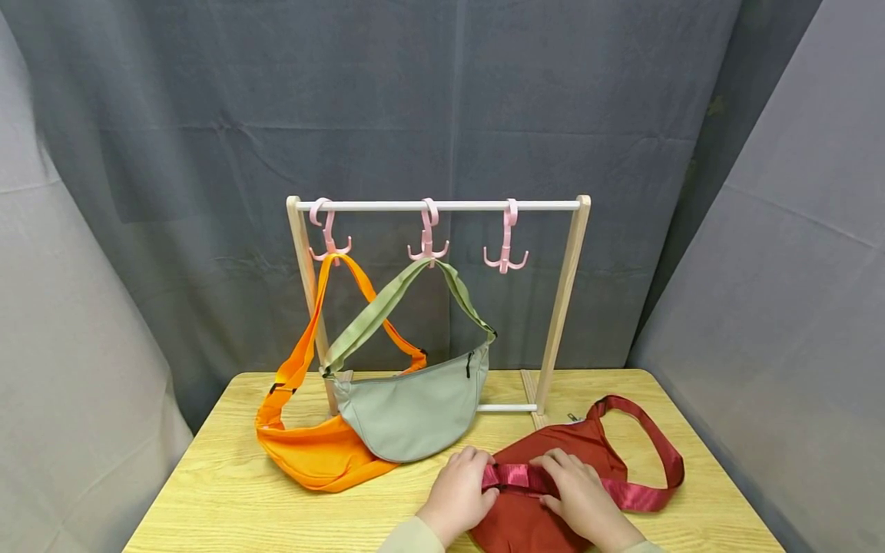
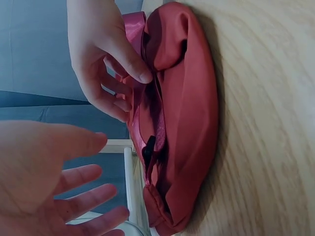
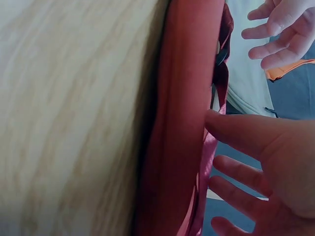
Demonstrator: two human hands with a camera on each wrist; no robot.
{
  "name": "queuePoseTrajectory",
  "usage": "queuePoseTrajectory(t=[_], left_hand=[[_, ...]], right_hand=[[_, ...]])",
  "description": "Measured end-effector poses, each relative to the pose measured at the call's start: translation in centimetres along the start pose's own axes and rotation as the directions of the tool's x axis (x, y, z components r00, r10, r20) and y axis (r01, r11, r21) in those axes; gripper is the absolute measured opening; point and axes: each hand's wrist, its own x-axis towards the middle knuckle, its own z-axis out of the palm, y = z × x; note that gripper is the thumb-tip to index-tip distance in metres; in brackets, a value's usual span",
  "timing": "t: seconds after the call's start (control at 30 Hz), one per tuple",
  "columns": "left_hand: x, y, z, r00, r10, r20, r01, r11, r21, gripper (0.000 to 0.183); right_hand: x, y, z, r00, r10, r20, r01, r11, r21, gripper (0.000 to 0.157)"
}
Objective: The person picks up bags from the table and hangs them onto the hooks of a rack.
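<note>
A dark red shoulder bag (image 1: 535,520) lies on the table, its shiny crimson strap (image 1: 650,498) running across the top and looping to the right. Over the strap's left end hovers my left hand (image 1: 459,491), its fingers spread and apart from the fabric in the left wrist view. My right hand (image 1: 579,491) is over the middle of the strap. Its thumb (image 3: 231,129) reaches the near side of the bag, while the loosely bent fingers (image 3: 241,182) extend past the strap. A black strap buckle (image 2: 148,147) shows in the left wrist view.
Behind stands a wooden rack with a white bar (image 1: 387,206) carrying three pink hooks (image 1: 506,238). An orange bag (image 1: 318,453) hangs from the left hook and a grey-green bag (image 1: 415,407) from the middle one; both bags reach down to the table (image 1: 228,461). Grey curtains (image 1: 207,115) surround the table.
</note>
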Motion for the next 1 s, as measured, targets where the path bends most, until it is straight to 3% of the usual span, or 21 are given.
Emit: queuePoseTrajectory(t=[0.33,1.0], left_hand=[[0.6,-0.6,0.6,0.999,-0.015,0.042,0.013,0.998,0.057,0.032],[1.0,-1.7,1.7,1.0,0.006,0.003,-0.006,0.991,0.133,0.029]], right_hand=[[0.1,0.5,0.4,1.0,0.016,0.017,-0.015,1.0,-0.021,0.045],[0.3,0.9,1.0,0.998,-0.059,0.018,0.06,0.997,-0.054,0.037]])
